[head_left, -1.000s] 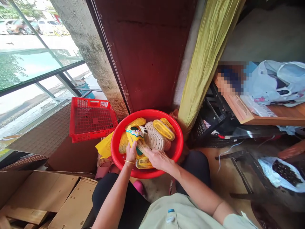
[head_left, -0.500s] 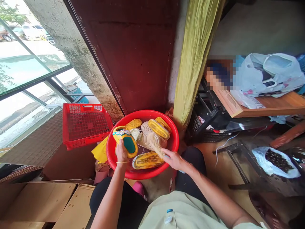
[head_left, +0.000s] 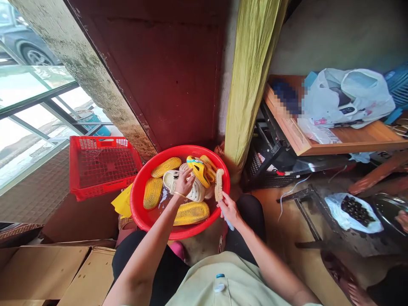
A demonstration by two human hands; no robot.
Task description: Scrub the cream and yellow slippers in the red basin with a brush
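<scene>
My left hand [head_left: 185, 182] reaches over the red tub [head_left: 137, 212], its fingers apart beside a yellow slipper [head_left: 201, 175] with a blue-and-white strip and dark openings. Whether the fingertips touch that slipper is unclear. In my right hand [head_left: 229, 210] is a scrub brush [head_left: 219, 185] with pale bristles and a light blue handle, held upright at the tub's right rim. Beneath my left hand lie cream clogs [head_left: 195, 189], partly hidden. Yellow slippers lie sole up around them, one at the left [head_left: 153, 193] and one at the front [head_left: 191, 213]. Dark water shows between the shoes.
A red plastic crate [head_left: 105, 187] stands left of the tub, above cardboard boxes [head_left: 47, 272]. At right are a wooden tray [head_left: 366, 138] bearing a white plastic bag [head_left: 347, 97], and a low stand with a bag of dark pieces [head_left: 353, 225]. Another person's hand [head_left: 402, 220] shows at the right edge.
The yellow slipper with the teal insole has left my left hand, which has moved right toward another slipper. A yellow slipper now lies sole up at the tub's left. The brush has turned upright.
</scene>
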